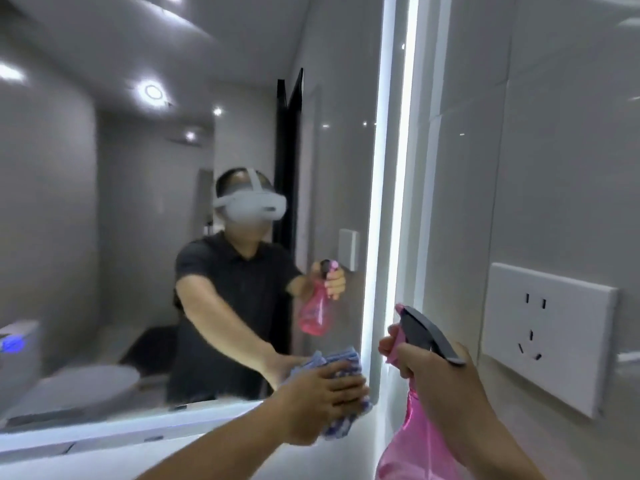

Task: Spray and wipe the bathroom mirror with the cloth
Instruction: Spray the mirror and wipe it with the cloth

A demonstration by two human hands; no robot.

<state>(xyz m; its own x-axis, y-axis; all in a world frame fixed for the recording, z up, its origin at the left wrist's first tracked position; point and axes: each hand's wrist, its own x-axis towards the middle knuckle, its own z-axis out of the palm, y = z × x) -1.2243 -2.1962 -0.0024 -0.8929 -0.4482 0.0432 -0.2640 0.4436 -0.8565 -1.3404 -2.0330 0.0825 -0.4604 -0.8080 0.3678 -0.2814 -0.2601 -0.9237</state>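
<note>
At mirror [173, 202] lower-right corner | left hand [329, 393] presses folded cloth [341, 362] flat on glass | right hand [426, 368] grips pink bottle [422, 441], nozzle toward glass | likely mid-wipe; no droplets or streaks discernible, rest of glass probably pending

No text, label, brand or number can be read on anything in view.

A blue-and-white patterned cloth [341, 415] and a translucent pink spray bottle [420, 441] with a dark grey trigger, against pale grey wall tiles [554, 133]. A white socket plate [543, 336] sits at right; the mirror [138, 202] reflects a black shirt and white headset.
</note>
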